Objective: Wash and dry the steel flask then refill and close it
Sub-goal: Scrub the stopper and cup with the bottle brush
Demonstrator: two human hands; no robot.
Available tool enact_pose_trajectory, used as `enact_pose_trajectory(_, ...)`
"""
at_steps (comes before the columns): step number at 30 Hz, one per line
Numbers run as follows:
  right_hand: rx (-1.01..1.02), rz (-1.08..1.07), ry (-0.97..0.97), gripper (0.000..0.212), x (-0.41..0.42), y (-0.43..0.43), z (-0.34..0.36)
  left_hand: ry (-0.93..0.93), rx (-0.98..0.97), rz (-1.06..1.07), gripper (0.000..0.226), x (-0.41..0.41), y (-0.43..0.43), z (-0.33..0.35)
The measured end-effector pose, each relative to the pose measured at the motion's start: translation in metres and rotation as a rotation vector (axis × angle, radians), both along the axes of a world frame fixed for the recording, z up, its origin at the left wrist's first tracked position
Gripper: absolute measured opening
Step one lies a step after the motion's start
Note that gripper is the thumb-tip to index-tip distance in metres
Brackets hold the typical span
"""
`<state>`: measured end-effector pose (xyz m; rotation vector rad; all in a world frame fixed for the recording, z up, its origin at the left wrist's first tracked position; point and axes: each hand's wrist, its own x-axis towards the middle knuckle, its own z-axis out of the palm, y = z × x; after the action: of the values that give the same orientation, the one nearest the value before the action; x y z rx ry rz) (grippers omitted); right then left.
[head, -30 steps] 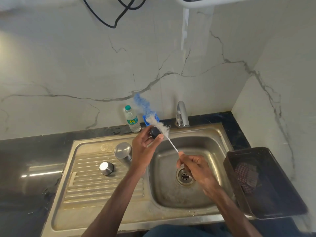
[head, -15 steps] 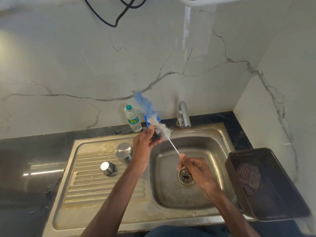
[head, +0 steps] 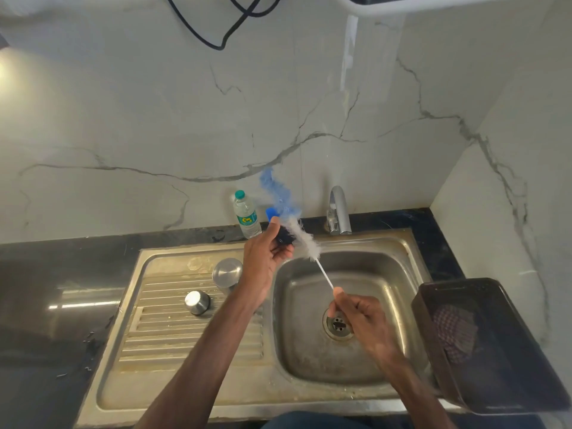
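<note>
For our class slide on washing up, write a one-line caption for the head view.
Over the sink, the right hand holds a bottle brush by its wire while the left hand grips a dark object.

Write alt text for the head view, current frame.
Over a steel sink, the right hand holds a bottle brush by its thin handle while the left hand grips a small dark object at the bristles. A steel flask and cap sit on the drainboard.
</note>
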<state>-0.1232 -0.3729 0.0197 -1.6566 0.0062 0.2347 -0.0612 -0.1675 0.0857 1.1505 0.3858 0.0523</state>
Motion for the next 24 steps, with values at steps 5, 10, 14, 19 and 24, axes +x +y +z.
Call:
enact_pose_trajectory(5,0.035,0.018,0.035,0.058,-0.002,-0.001,0.003,-0.01,0.065,-0.067,0.023,-0.001,-0.004,-0.004)
enact_pose_trajectory(10,0.085,0.019,0.079,0.054,-0.004,0.001,0.009,-0.047,-0.124,-0.227,0.031,0.002,0.0,-0.003)
enact_pose_trajectory(14,0.085,0.017,0.089,0.052,-0.005,-0.003,0.011,-0.04,-0.17,-0.254,0.05,0.0,0.009,-0.003)
enact_pose_trajectory(19,0.063,0.008,0.083,0.052,-0.005,-0.003,0.015,-0.069,-0.089,-0.304,0.044,-0.009,0.012,-0.005)
enact_pose_trajectory(24,-0.015,-0.013,-0.029,0.048,0.009,0.004,0.033,-0.07,0.004,-0.36,0.04,-0.013,0.011,-0.008)
